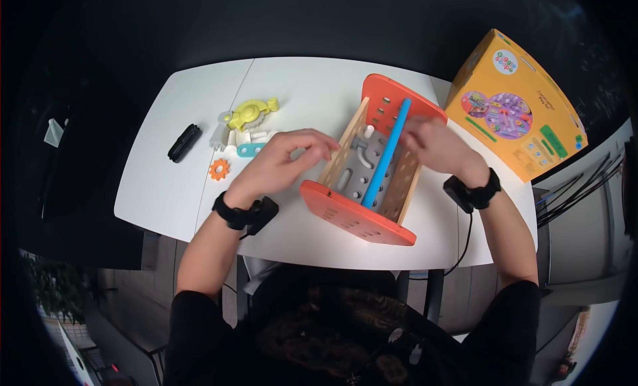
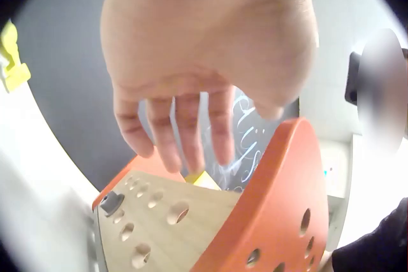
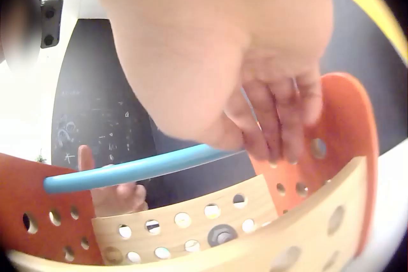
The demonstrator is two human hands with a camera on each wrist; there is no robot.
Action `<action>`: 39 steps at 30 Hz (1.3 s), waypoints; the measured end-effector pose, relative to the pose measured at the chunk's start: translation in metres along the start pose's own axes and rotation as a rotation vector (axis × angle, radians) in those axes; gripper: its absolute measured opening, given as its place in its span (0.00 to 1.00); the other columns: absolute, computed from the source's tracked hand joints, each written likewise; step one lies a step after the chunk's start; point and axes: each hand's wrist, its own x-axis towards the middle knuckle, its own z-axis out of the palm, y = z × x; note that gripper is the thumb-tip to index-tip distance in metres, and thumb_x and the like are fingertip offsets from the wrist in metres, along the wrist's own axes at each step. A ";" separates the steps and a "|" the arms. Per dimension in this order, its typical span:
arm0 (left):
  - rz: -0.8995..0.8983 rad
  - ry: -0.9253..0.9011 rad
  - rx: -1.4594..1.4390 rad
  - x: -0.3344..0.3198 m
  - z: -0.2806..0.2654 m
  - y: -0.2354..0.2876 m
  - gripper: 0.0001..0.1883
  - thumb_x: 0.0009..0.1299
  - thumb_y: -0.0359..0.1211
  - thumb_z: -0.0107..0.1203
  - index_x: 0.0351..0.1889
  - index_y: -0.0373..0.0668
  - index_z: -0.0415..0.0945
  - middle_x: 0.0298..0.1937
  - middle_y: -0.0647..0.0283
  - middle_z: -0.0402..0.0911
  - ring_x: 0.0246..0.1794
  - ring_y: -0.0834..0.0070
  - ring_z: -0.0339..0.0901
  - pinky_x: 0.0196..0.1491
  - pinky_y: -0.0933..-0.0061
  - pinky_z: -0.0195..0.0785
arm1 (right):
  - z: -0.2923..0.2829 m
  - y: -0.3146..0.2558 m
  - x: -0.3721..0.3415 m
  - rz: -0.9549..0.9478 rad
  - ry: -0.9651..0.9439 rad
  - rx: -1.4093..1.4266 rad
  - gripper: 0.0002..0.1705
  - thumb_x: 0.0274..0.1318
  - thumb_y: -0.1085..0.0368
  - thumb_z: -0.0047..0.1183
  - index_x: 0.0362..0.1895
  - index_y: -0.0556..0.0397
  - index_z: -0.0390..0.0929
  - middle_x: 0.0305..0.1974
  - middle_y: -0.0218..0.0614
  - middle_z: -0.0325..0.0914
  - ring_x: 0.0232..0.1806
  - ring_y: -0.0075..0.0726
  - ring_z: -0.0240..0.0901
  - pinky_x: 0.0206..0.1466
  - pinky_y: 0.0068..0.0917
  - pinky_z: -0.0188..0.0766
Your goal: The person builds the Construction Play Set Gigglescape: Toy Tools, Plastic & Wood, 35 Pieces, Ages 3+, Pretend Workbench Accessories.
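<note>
A toy toolbox (image 1: 359, 215) with orange ends, perforated wooden sides and a grey perforated floor stands on the table. A blue rod handle (image 1: 384, 163) runs between its ends. My left hand (image 1: 286, 157) hovers beside the left wooden side (image 2: 185, 221), its fingers loosely extended and holding nothing. On the other side, my right hand (image 1: 442, 143) hangs over the toolbox near the handle's far end; its fingers (image 3: 277, 119) point down toward the far orange end (image 3: 344, 112). A grey bolt-like piece (image 1: 361, 143) and a curved light piece (image 1: 365, 158) show inside.
To the left lie a yellow-green toy saw (image 1: 251, 112), a teal strip (image 1: 250, 150), an orange gear (image 1: 219, 169) and several light pieces. A black case (image 1: 185, 143) lies farther left. A large yellow box (image 1: 518, 107) stands at the right.
</note>
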 end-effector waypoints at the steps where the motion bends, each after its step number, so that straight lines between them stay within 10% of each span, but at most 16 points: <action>1: 0.119 -0.112 -0.014 -0.005 -0.006 0.003 0.12 0.73 0.39 0.62 0.45 0.41 0.85 0.49 0.60 0.86 0.51 0.69 0.82 0.58 0.68 0.73 | 0.002 0.005 -0.002 -0.003 -0.005 0.003 0.16 0.69 0.64 0.45 0.53 0.60 0.78 0.53 0.49 0.79 0.59 0.54 0.73 0.58 0.47 0.74; 3: 0.149 -0.201 -0.010 -0.014 -0.010 0.013 0.11 0.67 0.35 0.66 0.44 0.40 0.84 0.48 0.60 0.87 0.52 0.66 0.82 0.58 0.67 0.73 | 0.006 0.023 -0.009 -0.087 0.553 -0.040 0.17 0.69 0.64 0.47 0.56 0.59 0.76 0.50 0.50 0.81 0.57 0.54 0.75 0.57 0.43 0.75; 6: 0.094 -0.259 0.009 -0.024 -0.005 0.020 0.16 0.56 0.27 0.73 0.42 0.39 0.84 0.46 0.60 0.87 0.51 0.63 0.82 0.57 0.65 0.74 | 0.013 0.032 -0.006 -0.079 0.834 0.018 0.17 0.70 0.63 0.47 0.56 0.60 0.76 0.41 0.51 0.83 0.48 0.54 0.80 0.52 0.42 0.75; 25: -0.242 0.292 0.169 -0.020 -0.035 -0.012 0.17 0.79 0.40 0.56 0.57 0.39 0.78 0.53 0.61 0.82 0.56 0.71 0.78 0.58 0.69 0.71 | 0.014 0.028 -0.046 0.279 0.491 0.441 0.24 0.75 0.55 0.42 0.48 0.65 0.80 0.30 0.47 0.80 0.29 0.41 0.77 0.37 0.34 0.74; 33: -0.708 0.177 0.028 -0.019 -0.025 -0.013 0.43 0.80 0.65 0.32 0.48 0.33 0.82 0.38 0.56 0.86 0.39 0.68 0.84 0.49 0.68 0.79 | 0.035 0.051 -0.028 0.406 0.106 0.967 0.53 0.69 0.24 0.21 0.69 0.58 0.70 0.53 0.55 0.80 0.43 0.40 0.86 0.28 0.24 0.84; 39: -0.753 0.162 -0.123 -0.019 -0.016 -0.002 0.49 0.77 0.70 0.23 0.53 0.33 0.79 0.42 0.50 0.86 0.44 0.63 0.87 0.48 0.62 0.84 | 0.056 0.051 -0.009 0.277 0.145 1.123 0.51 0.69 0.25 0.17 0.78 0.50 0.53 0.63 0.60 0.71 0.58 0.48 0.80 0.33 0.29 0.89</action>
